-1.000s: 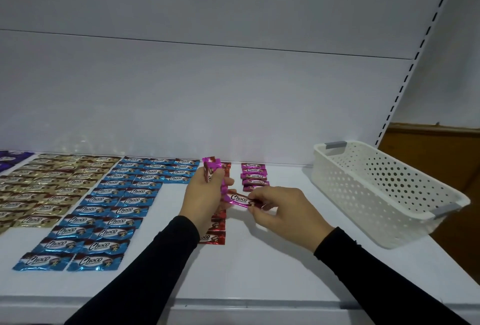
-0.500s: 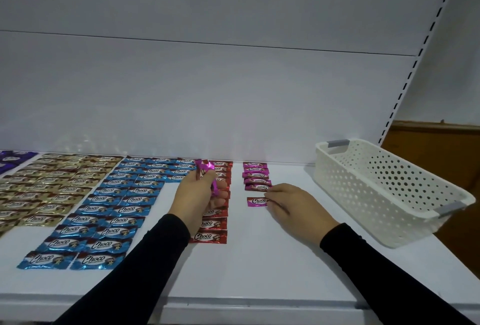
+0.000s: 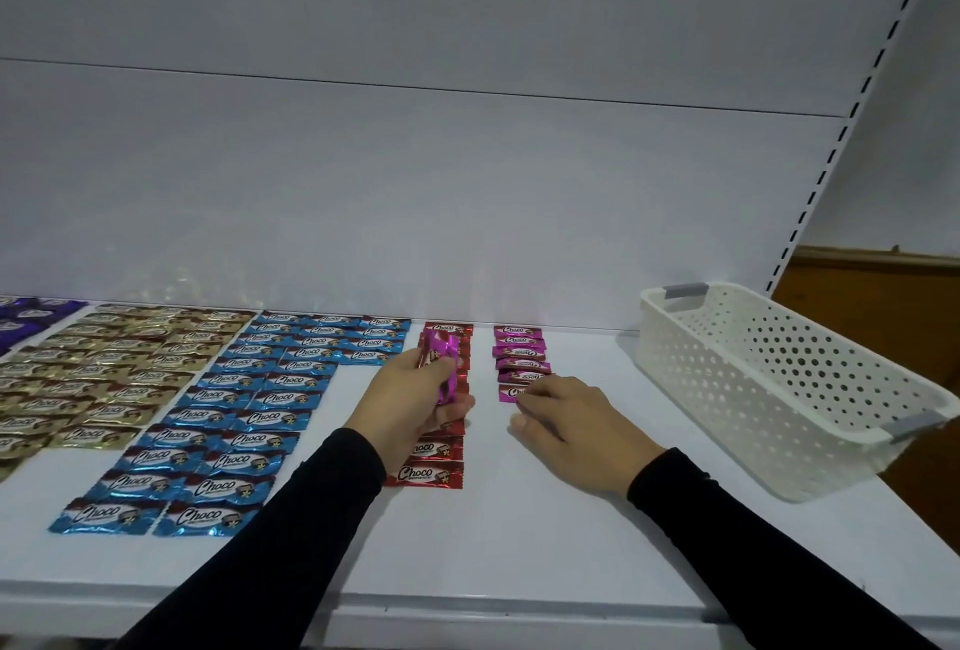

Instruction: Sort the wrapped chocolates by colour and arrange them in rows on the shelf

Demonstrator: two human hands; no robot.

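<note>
Wrapped chocolates lie in colour blocks on the white shelf: purple at far left, gold, blue, a red column and a short pink column. My left hand grips a bunch of pink chocolates above the red column and hides part of it. My right hand rests on the shelf with its fingertips on the nearest pink chocolate at the column's front end.
A white perforated basket with grey handles stands at the right, angled toward the shelf's front edge. The white back panel rises behind the rows. Bare shelf surface lies between the pink column and the basket and in front of my hands.
My right hand took one pink chocolate from beside my left hand, set it down below the pink column and slid it up against the column's front end. My left hand stayed put with its bunch.
</note>
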